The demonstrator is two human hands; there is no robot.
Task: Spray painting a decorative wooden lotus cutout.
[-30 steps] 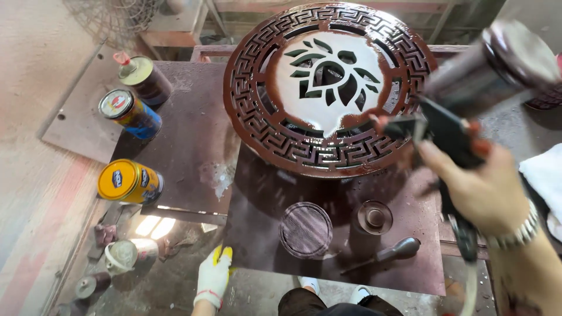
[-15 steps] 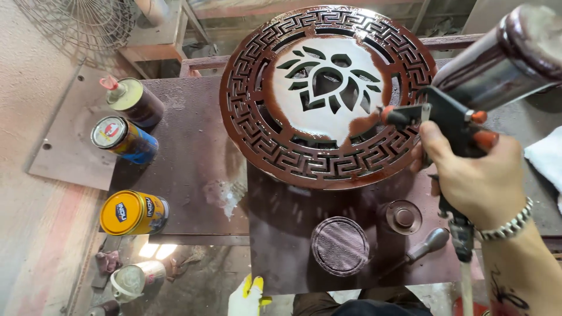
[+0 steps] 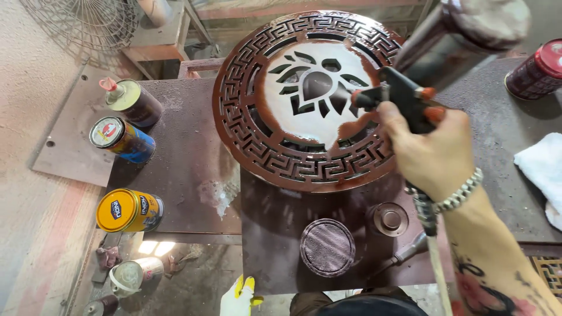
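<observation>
Right hand [image 3: 436, 155] wrapped around the grip of a spray gun [image 3: 404, 96], fingers clamped on it, nozzle aimed at the middle of a round fretwork panel [image 3: 307, 96]. Spray gun's metal cup [image 3: 468, 29] tilted up toward the bench's [image 3: 181, 169] far right corner, hose [image 3: 430, 234] trailing down past a beaded bracelet [image 3: 456, 193] on the wrist. Round panel lying near the far edge of the bench, its key-pattern rim coated dark brown-red, the lotus-shaped centre mostly bare and pale, with fresh brown showing just beside the nozzle. Left hand [image 3: 243, 295] in a yellow-and-white glove, barely peeking in below the near edge; cannot tell whether its fingers are apart or together.

Along the left edge, three cans on their sides: a dark spouted can [image 3: 132, 102], a blue can [image 3: 120, 139], a yellow can [image 3: 129, 210]. Near the front edge, a round ribbed lid [image 3: 328, 247] and a smaller round cap [image 3: 389, 219] just beside it. A red can [image 3: 535, 70] at the far right, a white cloth [image 3: 541, 169] at the right edge. Wire fan guard [image 3: 88, 23] on the floor beyond the far left corner.
</observation>
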